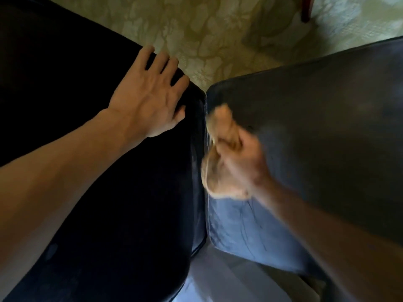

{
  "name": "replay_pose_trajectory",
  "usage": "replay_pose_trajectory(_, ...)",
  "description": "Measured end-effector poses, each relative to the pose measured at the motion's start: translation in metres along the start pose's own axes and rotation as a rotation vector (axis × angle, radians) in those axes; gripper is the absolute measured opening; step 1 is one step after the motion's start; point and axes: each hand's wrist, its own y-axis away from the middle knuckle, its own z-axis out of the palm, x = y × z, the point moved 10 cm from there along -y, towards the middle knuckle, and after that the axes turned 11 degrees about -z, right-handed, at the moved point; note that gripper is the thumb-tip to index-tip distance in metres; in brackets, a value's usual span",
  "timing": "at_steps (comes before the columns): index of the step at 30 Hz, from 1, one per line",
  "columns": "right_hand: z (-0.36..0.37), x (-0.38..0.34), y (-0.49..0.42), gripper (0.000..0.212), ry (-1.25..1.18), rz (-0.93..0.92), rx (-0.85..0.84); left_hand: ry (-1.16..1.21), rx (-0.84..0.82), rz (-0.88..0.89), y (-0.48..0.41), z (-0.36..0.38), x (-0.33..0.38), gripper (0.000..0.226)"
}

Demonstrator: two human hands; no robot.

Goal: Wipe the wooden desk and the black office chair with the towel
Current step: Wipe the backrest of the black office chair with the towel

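Observation:
The black office chair fills most of the view: its backrest (91, 192) on the left and its seat (327, 127) on the right, meeting at a narrow gap in the middle. My left hand (150, 94) rests flat on the top of the backrest with fingers spread. My right hand (242, 158), blurred by motion, grips a bunched tan towel (218, 171) and presses it against the seat's edge by the gap. The wooden desk is out of view.
A pale floor covering with a leaf pattern (218, 29) lies beyond the chair. A dark red furniture leg (306, 9) stands at the top right. Light grey floor (218, 280) shows below the gap.

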Motion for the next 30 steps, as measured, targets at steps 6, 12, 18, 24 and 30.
replay_pose_trajectory(6, -0.001, -0.075, -0.122, 0.01, 0.154, -0.145, -0.142, -0.024, -0.001, -0.012, -0.003, 0.002, 0.001, 0.069)
replay_pose_trajectory(12, 0.042, -0.073, -0.126, 0.007, 0.253, -0.162, -0.36, -0.002, -0.019, 0.002, -0.004, 0.007, 0.003, 0.067)
replay_pose_trajectory(18, 0.069, 0.003, -0.025, 0.059, 0.074, 0.057, -0.581, -0.026, -0.065, -0.031, 0.0, 0.014, 0.0, 0.075)
replay_pose_trajectory(24, 0.049, 0.022, 0.013, 0.029, 0.416, 0.016, -0.672, -0.044, -0.055, -0.043, 0.0, 0.012, 0.002, 0.075)
replay_pose_trajectory(30, 0.051, -0.023, -0.067, 0.006, 0.367, -0.03, -0.413, -0.064, -0.007, -0.05, -0.002, 0.01, 0.002, 0.074)
